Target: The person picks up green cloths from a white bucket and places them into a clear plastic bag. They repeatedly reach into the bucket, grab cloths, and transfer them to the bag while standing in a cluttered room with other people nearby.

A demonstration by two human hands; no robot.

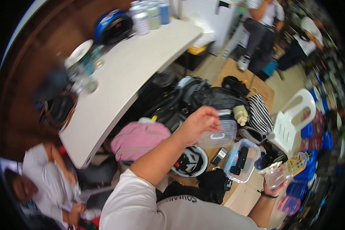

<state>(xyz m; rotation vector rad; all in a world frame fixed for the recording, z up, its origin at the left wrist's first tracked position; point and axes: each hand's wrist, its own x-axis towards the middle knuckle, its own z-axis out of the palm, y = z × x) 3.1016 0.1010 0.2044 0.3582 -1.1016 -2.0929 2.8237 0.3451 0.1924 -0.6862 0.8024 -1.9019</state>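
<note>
My right hand holds a clear plastic bottle with a yellow label, tilted over to the right. A small white piece, too blurred to name, sits at the same hand. My left hand hovers with bent fingers at a clear plastic lid with a handle; blur hides whether anything is between its fingers. Between my hands stands a lidless clear plastic box with a black item inside. Beside it lie a small grey-and-black device and a white helmet, upturned.
A pink bag, black bags and a pale bottle lie ahead. The white table carries a blue helmet and bottles. A white plastic chair stands right. Other people are nearby.
</note>
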